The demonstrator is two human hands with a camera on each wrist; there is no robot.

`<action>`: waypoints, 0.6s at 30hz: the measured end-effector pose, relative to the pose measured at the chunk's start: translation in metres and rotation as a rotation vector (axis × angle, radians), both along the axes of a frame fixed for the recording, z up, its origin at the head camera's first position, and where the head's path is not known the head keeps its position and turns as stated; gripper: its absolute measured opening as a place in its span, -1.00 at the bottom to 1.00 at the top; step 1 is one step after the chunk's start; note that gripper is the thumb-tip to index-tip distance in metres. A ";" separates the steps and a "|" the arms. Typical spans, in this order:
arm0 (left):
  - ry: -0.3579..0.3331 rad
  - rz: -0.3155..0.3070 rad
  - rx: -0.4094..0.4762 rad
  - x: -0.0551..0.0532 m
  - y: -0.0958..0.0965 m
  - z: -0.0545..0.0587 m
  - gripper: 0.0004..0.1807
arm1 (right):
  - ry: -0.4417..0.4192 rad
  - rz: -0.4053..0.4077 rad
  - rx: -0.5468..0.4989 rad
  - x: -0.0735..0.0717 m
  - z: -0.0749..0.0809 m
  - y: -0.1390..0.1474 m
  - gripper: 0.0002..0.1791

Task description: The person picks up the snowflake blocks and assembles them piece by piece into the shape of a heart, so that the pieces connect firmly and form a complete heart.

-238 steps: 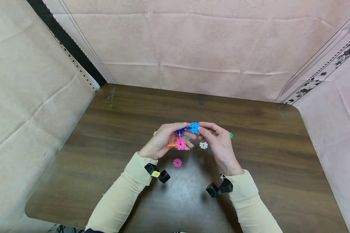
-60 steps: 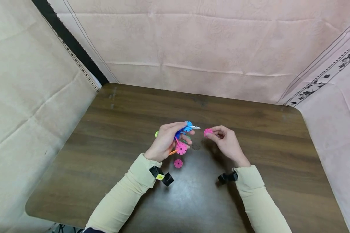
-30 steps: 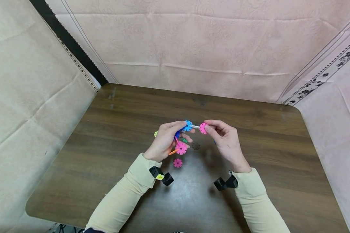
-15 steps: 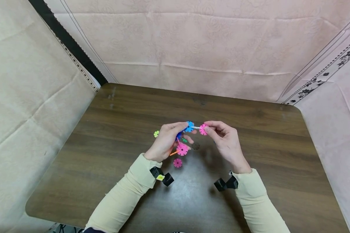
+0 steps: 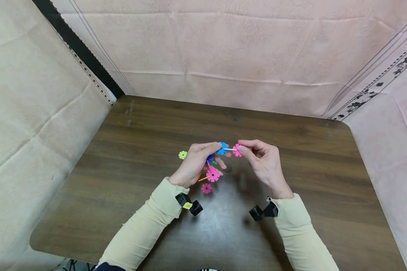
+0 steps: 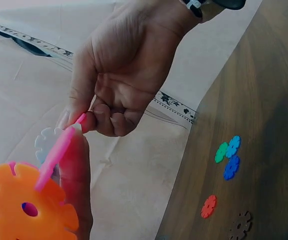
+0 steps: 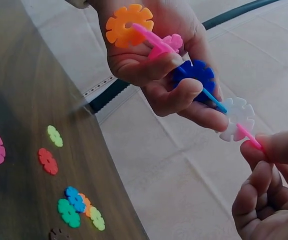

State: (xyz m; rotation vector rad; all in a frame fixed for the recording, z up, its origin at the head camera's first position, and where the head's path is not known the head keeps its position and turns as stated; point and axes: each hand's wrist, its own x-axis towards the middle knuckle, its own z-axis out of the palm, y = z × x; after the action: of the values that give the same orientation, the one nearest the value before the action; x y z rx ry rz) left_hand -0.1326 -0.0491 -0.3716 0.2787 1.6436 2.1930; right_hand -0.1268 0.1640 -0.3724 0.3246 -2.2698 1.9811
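Observation:
My left hand (image 5: 198,162) holds a chain of notched plastic interlocking discs. In the right wrist view the chain runs from an orange disc (image 7: 128,26) through a pink one to a dark blue disc (image 7: 196,80), then a light blue disc (image 7: 215,101) seen edge-on and a white disc (image 7: 236,119). Between thumb and forefinger, my right hand (image 5: 262,162) pinches another pink disc (image 5: 237,150). Its edge meets the white disc's rim at a slot; how deep it sits is hard to tell. Left fingers partly cover the chain's middle.
Loose discs lie on the brown wooden table (image 5: 139,188): a pink disc (image 5: 206,188) near the left wrist, a yellow-green disc (image 5: 182,154) beyond the left hand, a dark brown disc (image 6: 241,226), a red disc (image 7: 47,161) and several others. Pale cloth (image 5: 224,56) hangs behind the table.
The white disc, earlier on the table, joined the chain's light blue disc. My right hand brought a pink disc leftward to the white one. Lately both hands have barely shifted.

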 end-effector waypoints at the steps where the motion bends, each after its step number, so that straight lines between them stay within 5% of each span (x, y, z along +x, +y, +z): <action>1: 0.002 -0.003 -0.003 0.000 0.000 0.000 -0.66 | -0.003 -0.004 -0.005 0.000 0.001 0.000 -0.74; 8: 0.002 -0.012 0.004 -0.004 0.000 0.003 -0.64 | -0.040 -0.030 -0.004 0.005 0.009 -0.003 -0.67; 13: -0.047 0.041 0.053 -0.004 -0.003 0.002 -0.65 | -0.059 -0.056 0.010 -0.004 -0.003 0.016 -0.61; 18: -0.061 0.071 0.105 -0.004 -0.007 0.003 -0.67 | -0.141 -0.111 0.262 -0.017 -0.017 0.044 -0.55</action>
State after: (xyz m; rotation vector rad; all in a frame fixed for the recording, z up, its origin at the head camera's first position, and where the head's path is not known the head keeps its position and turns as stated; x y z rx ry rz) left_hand -0.1362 -0.0559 -0.3691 0.1830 1.5308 2.3210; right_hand -0.1438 0.2077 -0.3896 0.0805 -2.5783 1.7054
